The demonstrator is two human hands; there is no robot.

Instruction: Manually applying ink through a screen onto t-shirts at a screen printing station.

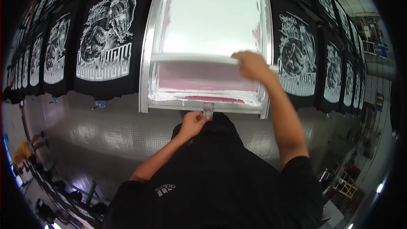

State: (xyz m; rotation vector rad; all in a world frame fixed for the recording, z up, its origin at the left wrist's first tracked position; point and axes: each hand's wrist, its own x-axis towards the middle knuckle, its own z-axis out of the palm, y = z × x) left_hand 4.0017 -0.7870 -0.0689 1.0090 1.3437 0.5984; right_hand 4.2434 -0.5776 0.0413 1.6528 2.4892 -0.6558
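Note:
A silver screen-printing frame (148,46) lies in front of me, its mesh covered with white ink (212,15) in the far part. Pinkish mesh (207,82) shows through in the near part. Across the frame runs a pale squeegee (193,58), and my right hand (253,65) is closed on its right part, slightly blurred. At the middle of the near edge, my left hand (194,123) pinches a small clear-grey tab (208,110) between thumb and fingers. What lies under the screen is hidden.
Black T-shirts with white prints (106,38) lie in a row to the left, with more printed shirts (294,53) to the right. Grey textured floor (106,127) stretches below them. Far left, a person in a yellow top (23,152) is near a line of dark items.

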